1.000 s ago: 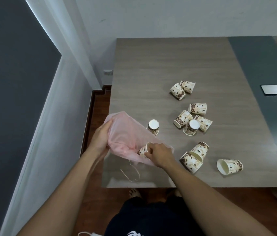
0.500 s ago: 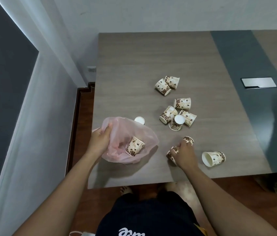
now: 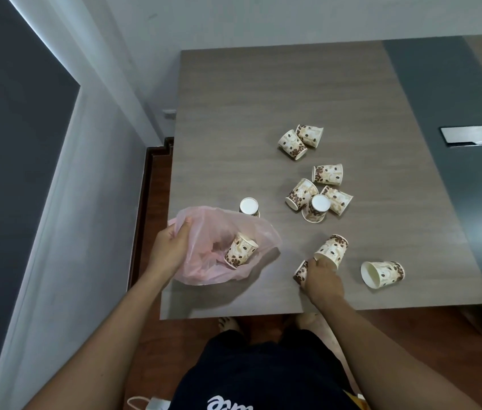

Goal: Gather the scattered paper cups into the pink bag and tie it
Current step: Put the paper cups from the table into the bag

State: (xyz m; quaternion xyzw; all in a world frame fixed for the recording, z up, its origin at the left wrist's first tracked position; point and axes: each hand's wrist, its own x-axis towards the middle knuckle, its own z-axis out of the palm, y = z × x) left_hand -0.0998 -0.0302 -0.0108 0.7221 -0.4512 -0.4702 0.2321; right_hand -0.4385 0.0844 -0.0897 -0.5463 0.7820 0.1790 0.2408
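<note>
One cup [image 3: 300, 272] was mostly hidden under my right hand [image 3: 322, 281] curled round it; left hand [image 3: 170, 251] pinched the pink bag [image 3: 201, 273] rim.

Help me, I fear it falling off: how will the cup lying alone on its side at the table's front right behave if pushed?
The cup lies on its side, so it would probably roll, curving because it tapers. It looks like empty thin paper, so likely light and easily crushed.
</note>
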